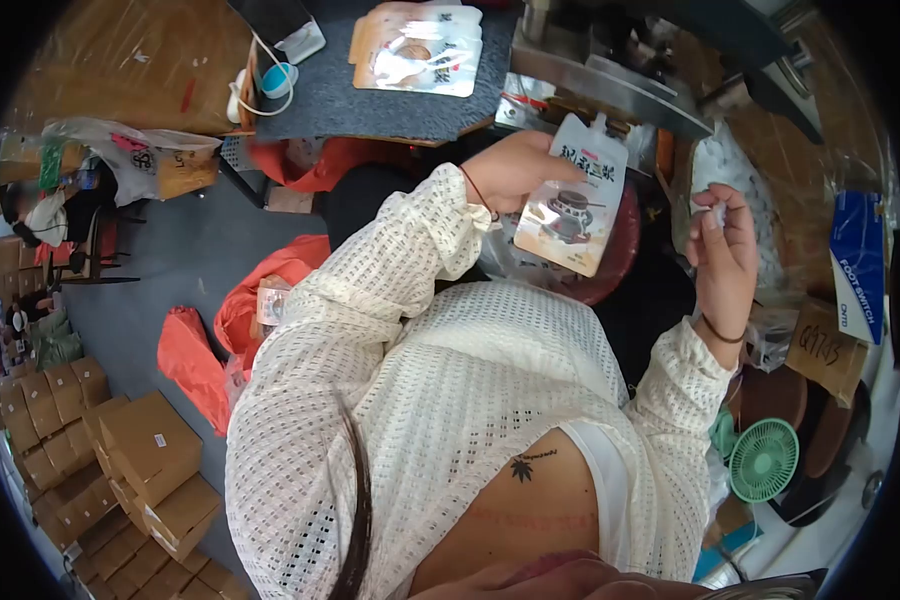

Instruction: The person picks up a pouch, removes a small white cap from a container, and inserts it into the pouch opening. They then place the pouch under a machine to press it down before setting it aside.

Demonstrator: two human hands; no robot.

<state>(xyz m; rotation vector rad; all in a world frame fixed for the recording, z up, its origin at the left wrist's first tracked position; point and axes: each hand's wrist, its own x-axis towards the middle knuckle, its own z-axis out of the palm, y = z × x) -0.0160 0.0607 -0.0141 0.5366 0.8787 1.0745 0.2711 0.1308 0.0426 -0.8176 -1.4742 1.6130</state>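
My left hand (513,172) is closed on the upper edge of a printed spout pouch (573,205), white at the top and orange-brown at the bottom. Its spout points up toward the metal machine (610,80). Off to the right, my right hand (725,235) pinches a small white piece (711,207), perhaps a cap; the fingers partly hide it. Just behind that hand is a bag of many small white pieces (730,165). Below the pouch, a reddish basin (620,245) holds more pouches in part view.
A stack of flat pouches (417,50) lies on the grey-topped table (360,115). Red bags (260,300) lie on the floor at left, near stacked cartons (150,445). At right are a blue and white foot switch box (857,268) and a green fan (764,460).
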